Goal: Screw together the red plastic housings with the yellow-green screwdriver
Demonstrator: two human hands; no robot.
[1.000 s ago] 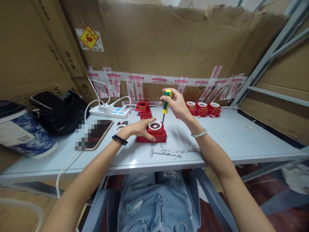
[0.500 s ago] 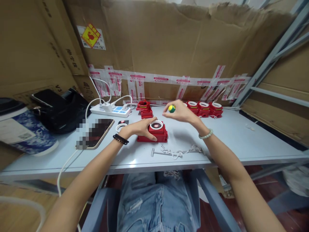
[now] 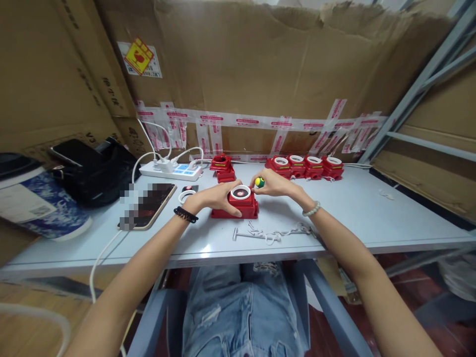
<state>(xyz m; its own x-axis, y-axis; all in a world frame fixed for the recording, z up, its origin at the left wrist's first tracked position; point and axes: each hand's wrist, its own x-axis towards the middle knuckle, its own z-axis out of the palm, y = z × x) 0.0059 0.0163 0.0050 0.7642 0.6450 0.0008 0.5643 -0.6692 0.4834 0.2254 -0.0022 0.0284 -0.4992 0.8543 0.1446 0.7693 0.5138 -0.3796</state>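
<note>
My left hand (image 3: 220, 196) grips a red box (image 3: 245, 210) from its left side, thumb across the front; the box rests on the table. A white ring (image 3: 241, 192) with a dark disc inside sits on the box's top. At the box's right rear side, my right hand (image 3: 272, 182) is closed around a screwdriver with a green and yellow handle (image 3: 260, 182). Its shaft and tip cannot be made out. In front of the box lie several small screws (image 3: 254, 229) and a metal T-shaped rod (image 3: 251, 235).
Several red boxes with white rings (image 3: 314, 167) stand at the back right. An open red housing (image 3: 223, 168) is behind my left hand. Leftward are a loose white ring (image 3: 187, 197), a phone (image 3: 156, 206), a power strip (image 3: 174, 171), a black bag (image 3: 100, 173) and a patterned cup (image 3: 44, 198).
My right hand has moved down and slightly left with the screwdriver, coming to the box's right side. My left hand keeps its hold on the box.
</note>
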